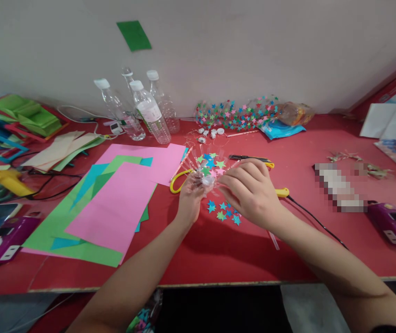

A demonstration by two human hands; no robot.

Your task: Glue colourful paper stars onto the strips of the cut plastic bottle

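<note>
The left hand (191,192) grips a clear cut bottle (207,179), its neck facing the person and its strips fanning out around it. Green, blue and pink stars (210,163) sit among the strips. The right hand (251,187) is at the bottle's right side, fingers bent and tips close together; whether they pinch anything, I cannot tell.

Just nearer than the hands, loose stars (222,212) lie on the red desk (198,263) between the forearms. A straw (273,240) pokes out by the right wrist, and a yellow handle (282,192) with a black cord shows to the right of that hand. The scissors' yellow loop (176,183) is just left of the left hand; a black cutter (246,157) lies just beyond the right.

Coloured sheets (114,194) overlap left of the left hand. Beyond them, farther from the hands, four bottles (152,113) stand grouped. Straight beyond both hands, a star-covered bottle (237,114) lies near the wall, with a blue packet (283,131) to its right.
</note>
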